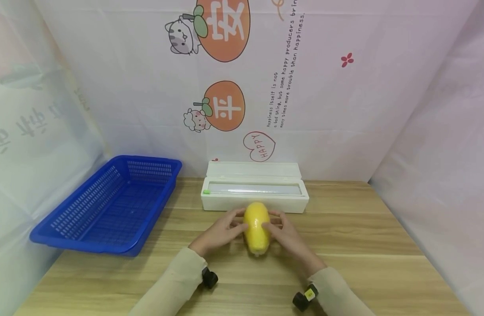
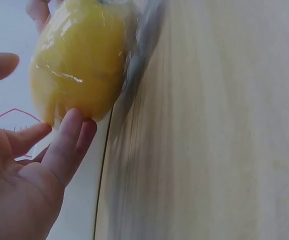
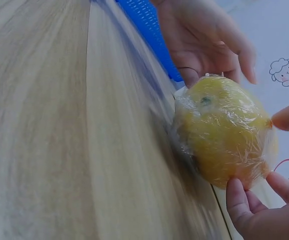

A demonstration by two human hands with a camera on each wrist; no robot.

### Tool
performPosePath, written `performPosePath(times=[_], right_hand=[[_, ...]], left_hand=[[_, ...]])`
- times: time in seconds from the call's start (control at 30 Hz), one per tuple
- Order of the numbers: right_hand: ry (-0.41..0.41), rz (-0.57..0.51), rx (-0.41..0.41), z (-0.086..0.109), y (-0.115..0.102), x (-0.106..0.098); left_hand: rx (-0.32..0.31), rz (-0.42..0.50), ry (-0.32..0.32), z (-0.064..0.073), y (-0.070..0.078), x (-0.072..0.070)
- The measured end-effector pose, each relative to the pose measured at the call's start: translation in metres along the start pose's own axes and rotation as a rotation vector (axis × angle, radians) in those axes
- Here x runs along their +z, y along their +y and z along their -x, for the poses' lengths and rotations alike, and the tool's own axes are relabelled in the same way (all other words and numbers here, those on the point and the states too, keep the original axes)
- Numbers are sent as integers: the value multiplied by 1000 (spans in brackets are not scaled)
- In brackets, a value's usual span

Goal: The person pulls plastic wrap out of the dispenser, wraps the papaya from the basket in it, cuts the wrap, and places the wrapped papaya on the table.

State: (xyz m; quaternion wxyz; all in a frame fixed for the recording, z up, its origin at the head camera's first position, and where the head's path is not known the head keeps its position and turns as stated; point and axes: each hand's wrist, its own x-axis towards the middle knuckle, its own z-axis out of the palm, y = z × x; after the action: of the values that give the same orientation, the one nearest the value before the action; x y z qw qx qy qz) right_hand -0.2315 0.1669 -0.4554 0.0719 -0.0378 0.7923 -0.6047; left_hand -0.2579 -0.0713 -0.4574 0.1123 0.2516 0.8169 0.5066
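A yellow oblong fruit (image 1: 257,228) wrapped in clear plastic film is between my two hands, in front of a white cling film dispenser (image 1: 254,202). My left hand (image 1: 221,231) holds its left side; the left wrist view shows fingertips against the fruit (image 2: 82,65). From the other side my right hand (image 1: 286,235) grips it, thumb and fingers on the film in the right wrist view. Loose, crinkled film covers the end of the fruit (image 3: 224,130) towards me. The dispenser's lid (image 1: 254,169) stands raised.
A blue plastic basket (image 1: 152,221) with slotted sides stands on the left of the wooden table (image 1: 344,228). White printed cloth (image 1: 325,109) hangs behind and at both sides. A small green piece (image 1: 206,192) sits at the dispenser's left end.
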Motion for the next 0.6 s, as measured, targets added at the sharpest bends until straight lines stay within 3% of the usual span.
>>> performPosePath(times=[0.3,0.6], right_hand=[[-8,-7,-20,-3,3,1],[-3,-14,-32,-4,5,-2]], left_hand=[[-19,-5,14,-8,-18,6],[-29,-39,18,-7,-16,5]])
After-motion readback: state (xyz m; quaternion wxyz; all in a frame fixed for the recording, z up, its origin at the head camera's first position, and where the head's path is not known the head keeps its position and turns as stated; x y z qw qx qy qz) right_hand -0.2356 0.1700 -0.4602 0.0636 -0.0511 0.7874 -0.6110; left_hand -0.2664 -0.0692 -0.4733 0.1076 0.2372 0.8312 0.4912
